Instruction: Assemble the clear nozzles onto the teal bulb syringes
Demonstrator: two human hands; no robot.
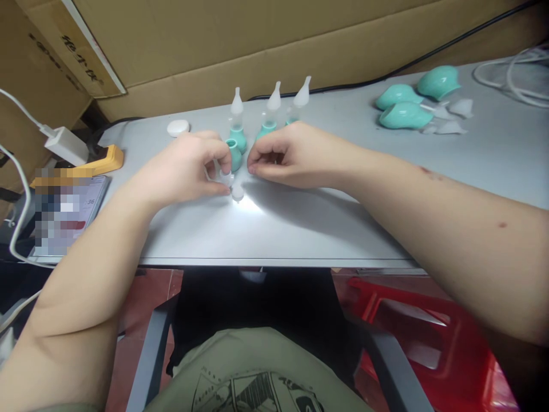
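Observation:
My left hand (195, 166) pinches a small clear plastic connector (225, 177) between thumb and fingers. At its thumb tip is a whitish nozzle piece (237, 193); whether it is joined to the connector I cannot tell. Just beyond those fingers stands a teal rubber bulb (234, 155) with its round mouth uncovered. My right hand (285, 154) is closed to the right of that bulb, fingers curled against the thumb, and any object inside is hidden. Behind the hands stand three upright nasal aspirators (237, 117), teal below with white tips; the right hand partly covers two.
At the back right lie several teal bulbs (405, 115) beside loose white nozzles (450, 127). A white oval object (178, 127) rests behind my left hand. To the left are a phone (92, 200), a charger (66, 146) and cables. Cardboard (274, 34) walls the table's back.

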